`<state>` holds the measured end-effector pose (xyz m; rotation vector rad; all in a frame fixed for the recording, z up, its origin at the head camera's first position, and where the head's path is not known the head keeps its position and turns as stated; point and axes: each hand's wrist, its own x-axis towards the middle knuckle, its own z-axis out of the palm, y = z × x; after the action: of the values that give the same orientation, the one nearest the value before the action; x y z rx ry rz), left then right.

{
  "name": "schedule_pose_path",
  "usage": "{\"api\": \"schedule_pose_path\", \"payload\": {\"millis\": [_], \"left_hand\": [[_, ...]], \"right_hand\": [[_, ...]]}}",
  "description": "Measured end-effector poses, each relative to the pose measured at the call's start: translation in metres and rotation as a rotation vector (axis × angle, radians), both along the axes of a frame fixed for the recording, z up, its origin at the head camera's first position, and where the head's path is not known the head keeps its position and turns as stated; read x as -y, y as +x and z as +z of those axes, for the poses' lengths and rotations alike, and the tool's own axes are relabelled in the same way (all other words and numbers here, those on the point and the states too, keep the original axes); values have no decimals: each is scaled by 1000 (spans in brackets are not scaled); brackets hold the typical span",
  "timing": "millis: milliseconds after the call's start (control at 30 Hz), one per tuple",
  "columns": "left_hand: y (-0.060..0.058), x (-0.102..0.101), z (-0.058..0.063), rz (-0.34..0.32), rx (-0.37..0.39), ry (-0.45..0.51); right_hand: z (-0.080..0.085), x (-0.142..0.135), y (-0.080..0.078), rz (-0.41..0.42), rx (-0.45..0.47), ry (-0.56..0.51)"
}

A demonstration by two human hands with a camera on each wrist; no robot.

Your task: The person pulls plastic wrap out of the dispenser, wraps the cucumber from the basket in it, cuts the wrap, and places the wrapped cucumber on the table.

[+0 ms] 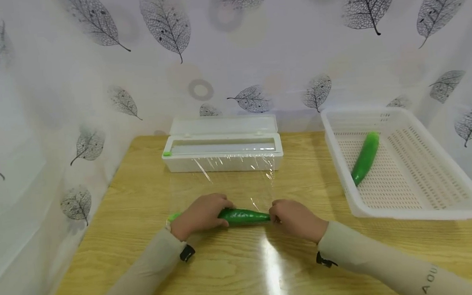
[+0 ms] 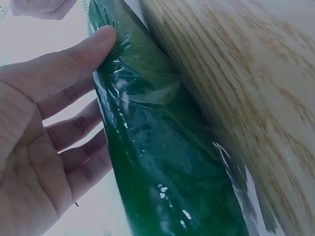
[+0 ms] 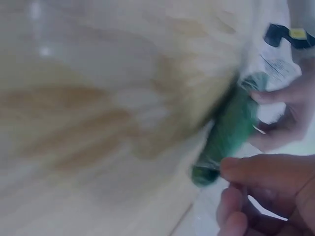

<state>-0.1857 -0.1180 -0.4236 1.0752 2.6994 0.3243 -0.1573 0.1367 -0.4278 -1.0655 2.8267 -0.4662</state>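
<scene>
A green cucumber [image 1: 246,215] lies on the table with clear cling film [image 1: 222,182] around it. The film stretches back from it to a white dispenser box [image 1: 225,163]. My left hand [image 1: 201,214] holds the cucumber from above, its thumb on the near side; the left wrist view shows wrinkled film under that thumb [image 2: 101,44]. At the cucumber's right end, my right hand [image 1: 296,218] pinches the film with thumb and curled fingers. In the right wrist view the thumb [image 3: 266,172] is close against the wrapped tip; the exact grip is partly hidden.
The dispenser's lid [image 1: 223,125] stands raised behind it, near the leaf-patterned curtain [image 1: 250,64]. To the right, a white perforated basket [image 1: 421,214] holds another cucumber [image 1: 366,156]. The wooden table [image 1: 212,277] shines under a light reflection.
</scene>
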Motion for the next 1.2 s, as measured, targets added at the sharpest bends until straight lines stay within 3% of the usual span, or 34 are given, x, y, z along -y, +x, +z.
{"api": "schedule_pose_path", "payload": {"millis": [200,367,433,567,667,900,1067,1200], "left_hand": [[-1,-1,0,-12,-8,-13],[-1,-1,0,-14,-3,-15],[-1,-1,0,-12,-4,-14],[-1,-1,-1,-8,-5,-11],[-2,0,-3,-7,0,-9],[-2,0,-2,-2,4,-7],[-4,1,-1,-10,13,-5],[-5,2,-1,-11,27,1]], "right_hand": [[15,-5,-6,-50,61,-7],[11,-3,-3,-57,100,12],[4,0,-2,-13,48,30],[-10,4,0,61,-174,75],[-14,5,0,50,-209,87],[-2,-2,-5,57,4,49],[4,-11,-21,88,206,-37],[7,-13,-31,109,289,-52]]}}
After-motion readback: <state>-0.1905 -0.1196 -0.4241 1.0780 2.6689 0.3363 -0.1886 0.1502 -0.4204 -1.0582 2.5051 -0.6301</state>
